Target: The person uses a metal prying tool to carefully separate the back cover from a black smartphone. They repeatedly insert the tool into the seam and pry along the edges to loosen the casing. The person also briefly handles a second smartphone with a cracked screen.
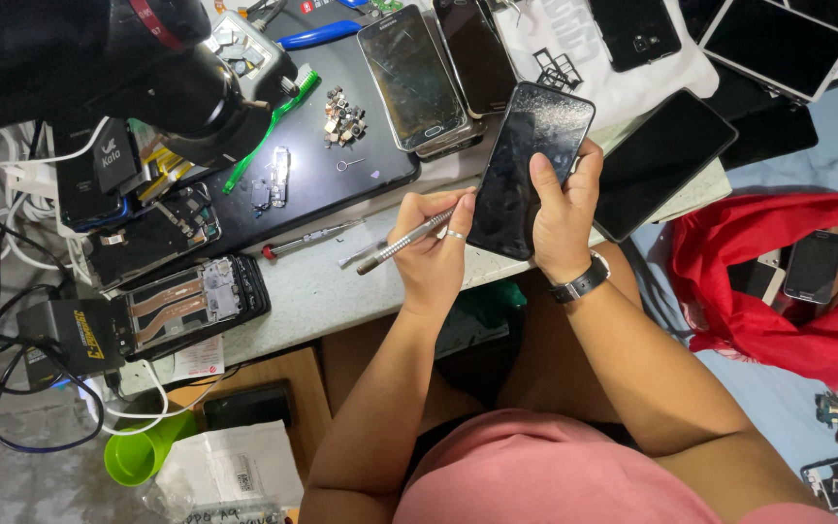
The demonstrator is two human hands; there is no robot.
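My right hand [563,218], with a black watch on its wrist, grips a black phone [528,165] with a cracked, scuffed screen, tilted upright above the table edge. My left hand [431,254], a ring on one finger, holds a slim metal prying tool [402,243]. The tool's end is at the phone's lower left edge, hidden behind my fingers.
The grey table [322,286] carries a black mat [341,165] with small parts [343,114], a green toothbrush [269,131], several phones [409,73], opened phone frames [191,301] and a screwdriver [307,238]. A microscope [177,78] overhangs at left. A red cloth [778,281] with phones lies right.
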